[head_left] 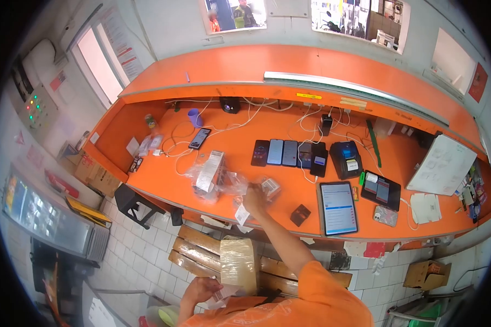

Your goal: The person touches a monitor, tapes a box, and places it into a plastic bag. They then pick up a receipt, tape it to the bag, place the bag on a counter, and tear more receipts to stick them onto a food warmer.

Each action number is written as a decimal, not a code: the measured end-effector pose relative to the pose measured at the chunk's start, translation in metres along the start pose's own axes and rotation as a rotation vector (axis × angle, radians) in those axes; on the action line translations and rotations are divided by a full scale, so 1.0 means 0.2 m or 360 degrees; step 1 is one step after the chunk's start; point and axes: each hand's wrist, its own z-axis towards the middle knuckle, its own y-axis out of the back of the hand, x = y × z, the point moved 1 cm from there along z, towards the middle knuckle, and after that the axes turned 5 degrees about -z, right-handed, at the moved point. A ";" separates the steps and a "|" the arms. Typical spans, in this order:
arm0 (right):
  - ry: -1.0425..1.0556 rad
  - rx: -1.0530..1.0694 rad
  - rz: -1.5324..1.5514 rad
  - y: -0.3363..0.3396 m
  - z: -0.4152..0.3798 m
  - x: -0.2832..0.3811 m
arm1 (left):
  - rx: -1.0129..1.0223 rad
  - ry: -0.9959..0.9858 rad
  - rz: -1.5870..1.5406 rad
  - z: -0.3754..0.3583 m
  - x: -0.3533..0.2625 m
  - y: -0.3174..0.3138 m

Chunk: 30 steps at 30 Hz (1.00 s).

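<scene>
Down near my lap, my left hand [203, 289] is closed on a clear plastic packet [229, 293] with a pale printed label. My right hand [253, 199] reaches over the orange counter, its fingers closed on a small clear plastic bag [239, 203]. A white label [241, 214] shows just below these fingers. Right beside that hand lies another plastic-wrapped packet [270, 187]. To its left is a larger plastic-wrapped parcel [210, 173] with a long white label. A dark brown wallet-like square [300, 215] lies to the right.
Several phones [282, 153] lie in a row behind my right hand. A tablet [338, 208], a card terminal [346, 159] and a whiteboard [442, 164] are on the right. Cables [245, 117] run along the back. A taped yellowish parcel [238, 264] sits on the wooden bench [196, 255].
</scene>
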 end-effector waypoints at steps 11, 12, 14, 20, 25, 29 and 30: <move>-0.0016 -0.0197 0.0428 0.45 0.21 0.10 | 0.0021 -0.0056 -0.0093 -0.02 0.21 0.03; 0.0065 -0.0141 0.0470 0.60 0.25 0.17 | 0.0056 -0.0146 -0.0064 0.01 0.25 0.03; 0.0309 -0.0124 0.0496 0.86 0.36 0.32 | 0.0088 -0.0201 -0.0054 0.06 0.34 0.01; 0.0502 0.0048 0.0207 1.38 0.90 0.68 | 0.0165 -0.0107 -0.0070 0.16 0.36 0.04; 0.0614 -0.0228 0.0106 1.67 1.40 0.88 | 0.0264 -0.0150 -0.0177 0.22 0.56 -0.04; 0.0706 -0.0417 -0.0023 1.70 1.93 0.82 | 0.0261 -0.0104 -0.0094 0.17 0.69 -0.05; 0.0640 -0.0439 -0.0052 1.68 2.02 0.81 | 0.0152 -0.0277 -0.0088 0.14 0.79 -0.10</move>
